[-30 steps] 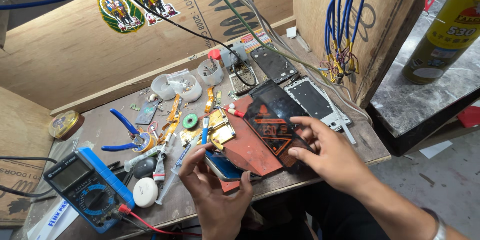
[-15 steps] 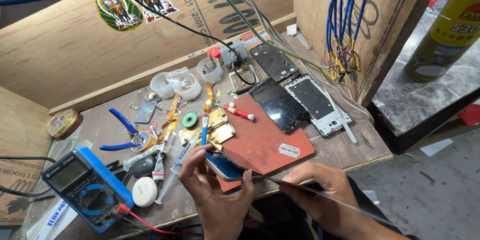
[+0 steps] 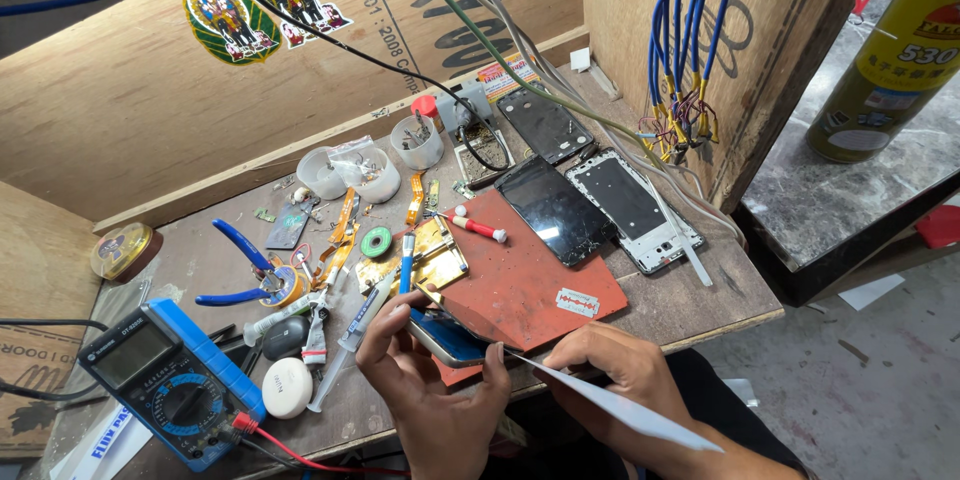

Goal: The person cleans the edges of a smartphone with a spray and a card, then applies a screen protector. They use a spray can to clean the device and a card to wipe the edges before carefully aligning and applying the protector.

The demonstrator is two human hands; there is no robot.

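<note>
Left hand (image 3: 430,390) grips a phone (image 3: 447,337) at the front edge of the red mat (image 3: 520,285). Right hand (image 3: 615,380) pinches a thin plastic sheet (image 3: 620,405) against its seam. Prying stage, apparently; next calls for shallow, steady insertion.

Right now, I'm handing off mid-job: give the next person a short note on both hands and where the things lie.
Left hand grips a phone at the bench's front edge.
Right hand holds a thin white card, its tip at the phone's edge.
Red mat carries a razor blade, a small screwdriver and a black phone panel.
Multimeter lies at left.
Card not yet visibly worked in; phone not visibly opened.
</note>
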